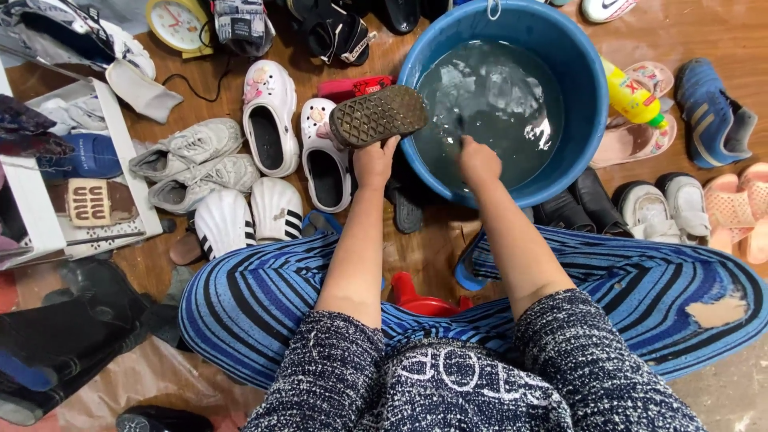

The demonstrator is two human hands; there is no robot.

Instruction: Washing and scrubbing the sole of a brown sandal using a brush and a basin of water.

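Left hand (374,162) clamped around a dark shoe (378,116), fingers curled on its heel, studded sole up, toe tipped over the rim of the blue basin (588,112). Right hand (478,159) closed just inside that rim, at the water (492,104); gripped item too hidden to tell. Left of the fingers, white clogs (298,136) and grey sneakers (196,160); right, a yellow bottle (632,98).
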